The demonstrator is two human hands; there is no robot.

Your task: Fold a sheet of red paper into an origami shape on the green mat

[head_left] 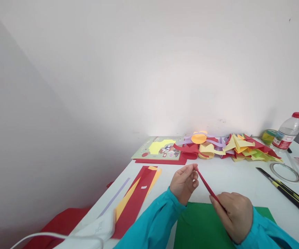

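Observation:
Between my two hands, a narrow red paper strip [206,183] slants above the table. The fingertips of my left hand [185,181] pinch its upper end. Lower down, my right hand [233,214] is closed around the strip, thumb along it, and hides its other end. Beneath the hands lies a green sheet of paper [196,224], partly covered by my right hand and sleeve.
On the white table [170,169], red paper strips [136,197] and a white device [97,228] lie left. Folded paper pieces [245,148] and a booklet [154,148] are at the back. A cutter [289,195], tape roll [285,172] and bottle [288,133] are right.

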